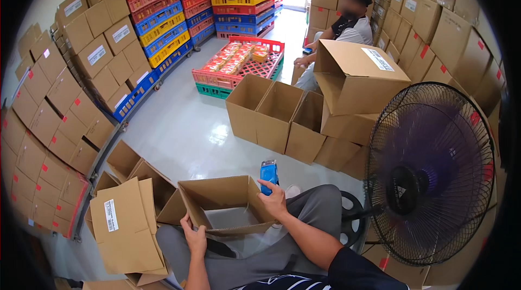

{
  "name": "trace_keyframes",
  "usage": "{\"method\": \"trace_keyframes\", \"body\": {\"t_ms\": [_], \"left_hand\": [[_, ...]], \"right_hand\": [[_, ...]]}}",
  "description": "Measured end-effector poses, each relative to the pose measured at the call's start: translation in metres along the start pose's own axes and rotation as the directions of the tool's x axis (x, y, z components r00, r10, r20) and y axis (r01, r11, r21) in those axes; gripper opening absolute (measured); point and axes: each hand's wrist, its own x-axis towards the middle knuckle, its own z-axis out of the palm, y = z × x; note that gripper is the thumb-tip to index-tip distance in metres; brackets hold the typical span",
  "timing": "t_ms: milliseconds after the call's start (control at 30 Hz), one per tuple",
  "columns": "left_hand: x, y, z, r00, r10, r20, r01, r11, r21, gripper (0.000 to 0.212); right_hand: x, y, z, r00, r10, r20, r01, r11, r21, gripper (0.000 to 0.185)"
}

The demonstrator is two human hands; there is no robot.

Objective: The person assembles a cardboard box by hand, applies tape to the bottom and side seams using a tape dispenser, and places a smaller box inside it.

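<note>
Between my knees stands a raised cardboard box [222, 192], with its wide opening towards me; grey floor shows through it. My left hand [194, 235] grips the box's near left edge, thumb and fingers on either side of the wall. Against the right wall of the box, my right hand [273, 202] holds a blue tape dispenser [269, 171] that points away from me. Part of the dispenser is hidden behind my fingers. Flattened cardboard boxes [122, 229] bearing a printed label lie to the left of my left knee.
Open boxes [270, 127] stand in a row ahead. A black pedestal fan [429, 174] is close on my right. Past the boxes, a red crate [236, 74] holds packaged goods, and another person [358, 25] sits near stacked cartons. Wheeled carton stacks [53, 123] line the left.
</note>
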Motion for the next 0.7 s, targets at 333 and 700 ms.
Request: {"method": "trace_keyframes", "body": {"t_ms": [333,700], "left_hand": [[0.004,0.007,0.005,0.998,-0.060,0.007,0.060,0.998,-0.009,0.059],[0.020,-0.040,-0.009,0.987,-0.015,-0.159,0.023,0.998,0.053,0.026]], "right_hand": [[0.012,0.005,-0.003,0.985,-0.024,-0.173,0.024,1.000,0.001,0.042],[0.012,-0.001,-0.004,0.996,0.039,-0.081,-0.040,0.999,-0.006,0.030]]}}
